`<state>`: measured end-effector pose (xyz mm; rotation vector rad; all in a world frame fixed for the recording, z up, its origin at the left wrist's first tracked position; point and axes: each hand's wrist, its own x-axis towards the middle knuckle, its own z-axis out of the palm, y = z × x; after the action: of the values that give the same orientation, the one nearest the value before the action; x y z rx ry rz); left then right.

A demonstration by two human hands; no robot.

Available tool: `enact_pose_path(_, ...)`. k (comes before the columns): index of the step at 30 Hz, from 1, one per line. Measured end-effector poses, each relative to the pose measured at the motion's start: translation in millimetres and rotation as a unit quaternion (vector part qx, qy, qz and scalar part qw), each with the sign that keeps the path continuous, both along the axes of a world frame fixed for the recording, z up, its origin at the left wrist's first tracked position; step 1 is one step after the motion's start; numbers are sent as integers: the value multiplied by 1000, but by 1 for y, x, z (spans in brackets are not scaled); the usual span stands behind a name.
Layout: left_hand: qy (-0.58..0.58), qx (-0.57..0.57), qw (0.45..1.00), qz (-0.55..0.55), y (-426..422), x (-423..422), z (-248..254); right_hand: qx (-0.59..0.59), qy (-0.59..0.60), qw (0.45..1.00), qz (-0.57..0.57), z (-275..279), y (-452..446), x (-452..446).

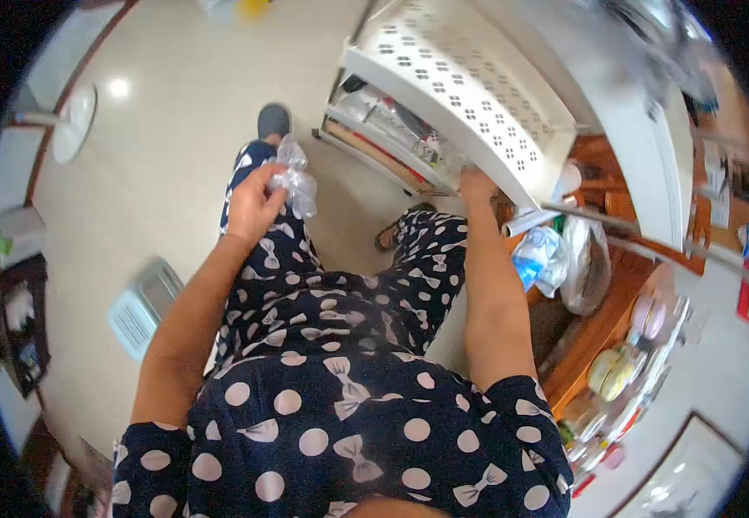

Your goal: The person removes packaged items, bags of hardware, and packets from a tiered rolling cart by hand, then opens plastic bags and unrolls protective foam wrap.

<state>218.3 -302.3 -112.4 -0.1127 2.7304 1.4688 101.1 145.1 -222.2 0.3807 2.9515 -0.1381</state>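
Observation:
My left hand (256,205) is closed around a crumpled clear plastic bag (298,186), held over my left leg. The bag bulges out past my fingertips. To the right, my right hand (476,185) reaches under the white perforated top basket (443,82) of a rolling cart, at the end of its lower shelf (366,108). The basket's side and the shelf contents hide its fingers, so I cannot see what they hold. Clear packets and other small items lie on that shelf near the hand.
A wooden cabinet (603,324) with plastic bags (586,268) and several jars (612,373) stands at the right. A pale blue plastic stool (143,306) is on the floor at the left. A white round base (76,123) stands farther back. My slippered foot (274,119) is ahead.

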Motion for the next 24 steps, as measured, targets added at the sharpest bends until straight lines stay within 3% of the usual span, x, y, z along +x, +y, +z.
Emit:
enact_pose_path(2, 15, 34, 999, 20, -6, 2, -4, 103, 31, 993, 38, -54, 42, -17)
enact_pose_path(5, 28, 23, 999, 31, -12, 3, -2, 14, 35, 998, 49, -37, 36, -26)
enact_pose_path(10, 34, 64, 995, 63, -13, 9, -5, 20, 53, 998, 32, -16, 11, -41)
enact_pose_path(13, 93, 29, 993, 71, -14, 9, -10, 18, 62, 997, 30, -17, 6, -52)
enact_pose_path(17, 6, 90, 993, 74, -16, 6, -10, 19, 73, 997, 32, -16, 5, -57)
enact_pose_path(24, 21, 59, 996, 62, -12, 0, 2, 7, 110, 994, 28, -14, 8, -51)
